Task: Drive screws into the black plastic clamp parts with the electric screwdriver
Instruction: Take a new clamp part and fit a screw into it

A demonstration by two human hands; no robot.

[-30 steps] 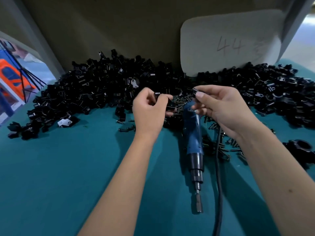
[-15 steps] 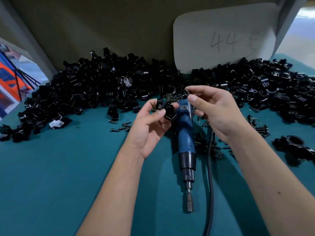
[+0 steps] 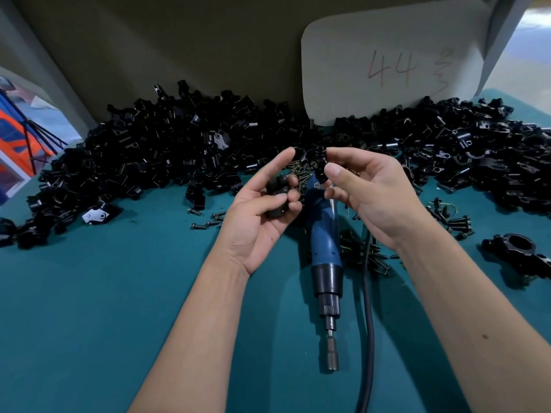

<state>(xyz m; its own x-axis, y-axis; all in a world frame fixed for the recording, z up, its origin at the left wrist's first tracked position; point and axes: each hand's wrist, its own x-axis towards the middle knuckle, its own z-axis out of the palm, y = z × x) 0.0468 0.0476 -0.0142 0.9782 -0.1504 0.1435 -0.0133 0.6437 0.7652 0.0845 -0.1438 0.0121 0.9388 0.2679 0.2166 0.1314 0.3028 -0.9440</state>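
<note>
My left hand (image 3: 256,222) is turned palm up and holds a black plastic clamp part (image 3: 277,198) between thumb and fingers. My right hand (image 3: 369,195) pinches a second small black clamp part (image 3: 321,168) between thumb and forefinger, just right of the left hand. The blue electric screwdriver (image 3: 324,251) lies on the teal table (image 3: 104,308) beneath both hands, its bit pointing toward me. Neither hand touches it. Loose screws (image 3: 208,223) lie scattered left of the screwdriver.
A big heap of black clamp parts (image 3: 167,156) runs along the back of the table, continuing at the right (image 3: 477,150). More screws (image 3: 456,222) and an assembled clamp (image 3: 518,251) lie right. The screwdriver's black cable (image 3: 368,338) runs toward me. A pale board marked 44 (image 3: 390,61) leans behind.
My left hand has turned palm up and opened a little around its clamp part. My right hand has stayed above the screwdriver's rear end, now showing a black part in its pinch.
</note>
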